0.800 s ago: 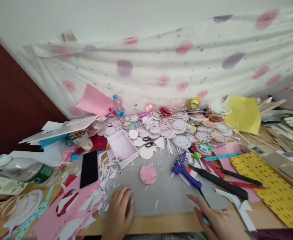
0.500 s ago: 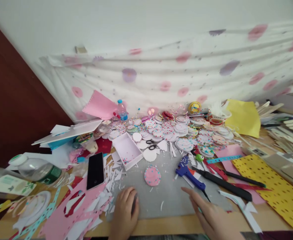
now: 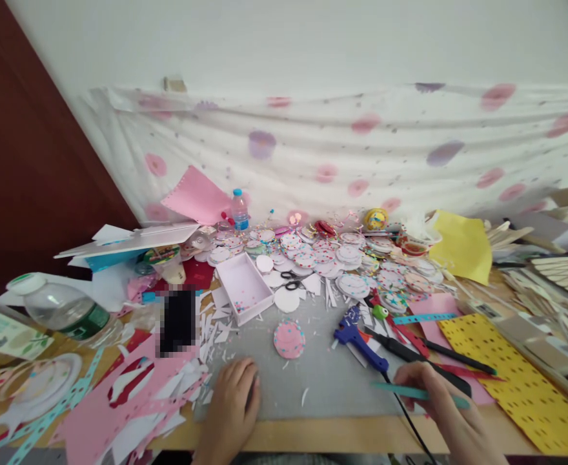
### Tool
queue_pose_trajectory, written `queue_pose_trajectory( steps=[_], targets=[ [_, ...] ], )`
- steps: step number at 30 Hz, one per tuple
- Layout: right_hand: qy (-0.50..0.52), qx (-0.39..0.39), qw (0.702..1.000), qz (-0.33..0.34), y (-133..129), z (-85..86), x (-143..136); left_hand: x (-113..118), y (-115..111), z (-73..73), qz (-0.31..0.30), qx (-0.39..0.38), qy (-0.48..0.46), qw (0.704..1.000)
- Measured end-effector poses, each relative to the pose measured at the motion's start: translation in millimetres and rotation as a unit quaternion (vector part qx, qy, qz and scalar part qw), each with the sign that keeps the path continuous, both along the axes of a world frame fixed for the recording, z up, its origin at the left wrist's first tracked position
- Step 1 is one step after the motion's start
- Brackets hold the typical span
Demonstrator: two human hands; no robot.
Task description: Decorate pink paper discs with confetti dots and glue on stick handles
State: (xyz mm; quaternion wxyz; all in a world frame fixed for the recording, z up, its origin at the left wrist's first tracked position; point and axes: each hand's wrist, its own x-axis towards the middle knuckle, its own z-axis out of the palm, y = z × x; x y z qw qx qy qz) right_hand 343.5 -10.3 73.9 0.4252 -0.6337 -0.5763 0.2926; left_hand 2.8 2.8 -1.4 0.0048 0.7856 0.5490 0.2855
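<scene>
My left hand rests at the near left of the grey cutting mat. Its fingers are curled, the thumb close beside them, and whatever lies between them is hidden. At the right, my right hand grips a slim teal tool that tapers leftward and lies roughly level above the mat's edge; its exact kind is unclear. Between the hands and a little farther off sits a round pink paper piece with blue dots round its edge. Near my right hand lies a blue glue gun with its dark cord.
A shallow white box holds small coloured beads. Black scissors and many decorated paper discs crowd the back. Paper scraps and a phone lie left, a plastic bottle farther left. Yellow dotted paper lies right.
My right hand has moved to the right and closed round the teal tool, which now shows plainly. My left hand stays by the mat's near edge. The view has tilted slightly.
</scene>
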Motion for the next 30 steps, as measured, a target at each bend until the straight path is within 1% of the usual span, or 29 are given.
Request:
queue_pose_trajectory(
  steps=[2,4,9,12,16,20,23,26,28,30],
  targets=[
    [0.032,-0.004,0.999,0.009,4,-0.1,-2,0,0,0.0,-0.001,0.004,0.004,1.0],
    [0.055,-0.001,0.998,0.019,10,0.1,-9,-1,1,-1.0,-0.002,0.009,0.008,1.0],
    [0.081,0.035,0.995,0.045,34,-6.0,-42,-4,2,-5.0,-0.01,0.042,0.011,0.999],
    [0.06,0.053,0.994,0.069,51,-15.4,-58,-6,2,-6.6,-0.017,0.042,0.016,0.999],
    [0.013,0.089,0.991,0.099,70,-26.8,-69,-8,2,-6.8,-0.024,0.024,0.02,0.999],
    [-0.02,0.079,0.989,0.123,82,-32.3,-77,-11,3,-9.8,-0.032,0.025,0.029,0.999],
    [-0.041,0.079,0.988,0.126,88,-32.3,-85,-12,4,-15.0,-0.038,0.034,0.035,0.998],
    [-0.047,0.088,0.988,0.116,93,-27.1,-92,-13,4,-18.7,-0.044,0.039,0.035,0.998],
    [-0.046,0.085,0.99,0.103,94,-21.0,-92,-13,4,-18.1,-0.038,0.039,0.023,0.998],
    [-0.045,0.08,0.992,0.086,93,-14.4,-89,-12,4,-13.5,-0.027,0.038,0.007,0.999]
  ],
)
